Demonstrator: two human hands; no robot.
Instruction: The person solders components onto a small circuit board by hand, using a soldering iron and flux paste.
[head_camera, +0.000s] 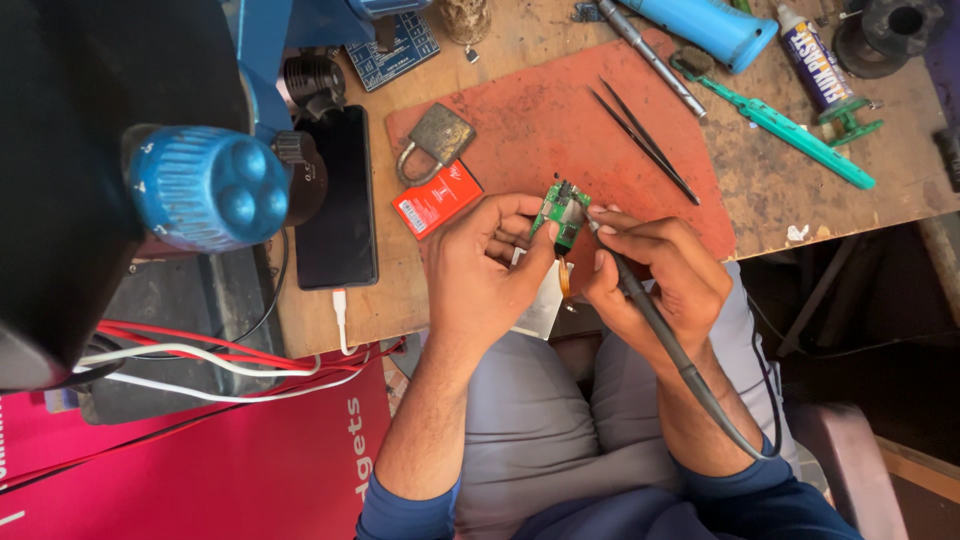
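A rusty padlock (436, 140) and a red card (436, 199) are seen on the red mat (540, 120); black tweezers (645, 140) lie nearby, a dark phone (336, 200) on the tabletop (780, 190).

Bare mat (560, 130) (tweezers (645, 140) rightward)
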